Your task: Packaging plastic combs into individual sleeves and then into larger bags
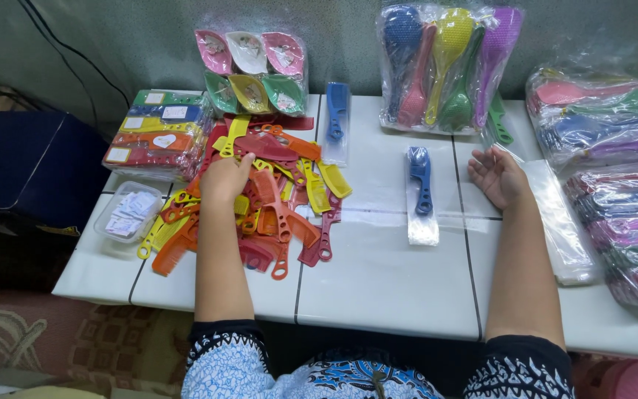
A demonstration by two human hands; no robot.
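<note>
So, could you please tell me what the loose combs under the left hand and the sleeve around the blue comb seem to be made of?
The combs under the left hand look like moulded hard plastic: solid red, orange and yellow, smooth and faintly glossy. The sleeve around the blue comb seems thin clear plastic film: the comb shows through, and it glints on the white table.

A loose heap of plastic combs (260, 203), red, orange and yellow, lies on the white table at nine o'clock. A blue comb (420, 179) in a clear sleeve lies flat near centre, handle toward six o'clock.
</note>
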